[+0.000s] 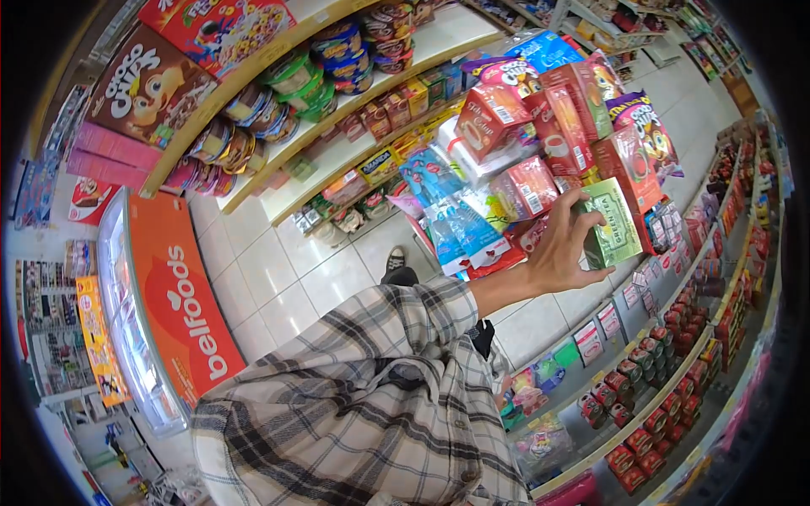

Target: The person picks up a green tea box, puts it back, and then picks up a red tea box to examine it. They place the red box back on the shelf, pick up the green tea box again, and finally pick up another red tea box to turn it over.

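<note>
A grocery shop: stocked shelves, belfoods freezer.

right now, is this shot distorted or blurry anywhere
Head view: strong fisheye bends the shelves and blacks out the corners; light in the head view is bright and even, with glare on the freezer glass; the right hand and its green box look sharp, the far edges softer.

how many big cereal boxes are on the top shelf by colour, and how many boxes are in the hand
brown cereal box: 1
red cereal box: 1
green box held in the hand: 1
total: 3
</note>
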